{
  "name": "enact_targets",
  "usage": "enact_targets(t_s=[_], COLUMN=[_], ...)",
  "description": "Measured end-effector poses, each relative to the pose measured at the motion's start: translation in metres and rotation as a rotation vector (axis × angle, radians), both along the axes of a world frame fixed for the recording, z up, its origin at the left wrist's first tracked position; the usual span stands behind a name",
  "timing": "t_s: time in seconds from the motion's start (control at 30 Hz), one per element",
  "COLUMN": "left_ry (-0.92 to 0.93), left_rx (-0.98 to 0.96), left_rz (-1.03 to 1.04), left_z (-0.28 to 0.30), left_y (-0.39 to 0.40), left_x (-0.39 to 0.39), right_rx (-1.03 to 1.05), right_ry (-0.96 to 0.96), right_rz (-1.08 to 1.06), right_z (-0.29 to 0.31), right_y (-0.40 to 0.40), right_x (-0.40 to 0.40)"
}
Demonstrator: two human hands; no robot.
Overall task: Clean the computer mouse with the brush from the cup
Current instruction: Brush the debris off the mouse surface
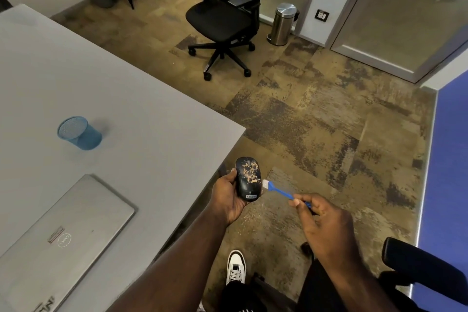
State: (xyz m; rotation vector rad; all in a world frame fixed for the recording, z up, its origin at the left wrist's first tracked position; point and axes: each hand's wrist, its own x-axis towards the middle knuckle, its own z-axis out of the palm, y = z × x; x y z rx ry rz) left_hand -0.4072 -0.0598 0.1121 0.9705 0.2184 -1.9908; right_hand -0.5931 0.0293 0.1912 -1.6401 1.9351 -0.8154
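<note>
My left hand (228,197) holds a black computer mouse (248,178) out over the floor, just past the table's corner. Tan crumbs or dust cover the mouse's top. My right hand (321,218) pinches the handle of a small blue brush (281,191). The brush's white bristles touch the mouse's right side. A blue mesh cup (79,133) stands on the grey table (126,99) to the left, and nothing shows above its rim.
A closed silver laptop (63,235) lies on the table's near left part. A black office chair (222,18) and a steel pedal bin (282,24) stand on the carpet ahead. Another chair's armrest (417,268) is at my right, by a blue wall panel.
</note>
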Motion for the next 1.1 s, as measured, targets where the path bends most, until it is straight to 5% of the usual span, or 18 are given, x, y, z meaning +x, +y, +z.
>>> enact_targets(t_s=[0.67, 0.93, 1.1], left_ry=[0.027, -0.013, -0.015], left_rx=[-0.02, -0.039, -0.03], left_rz=[-0.013, -0.029, -0.049], left_z=[0.008, 0.008, 0.01], left_y=[0.0, -0.002, 0.0], left_x=[-0.012, -0.009, -0.014], right_rx=[-0.022, -0.101, -0.059], right_ry=[0.165, -0.079, -0.075], right_rz=[0.001, -0.002, -0.03], right_z=[-0.001, -0.006, -0.014], right_y=[-0.013, -0.011, -0.01], right_x=[-0.001, -0.002, 0.0])
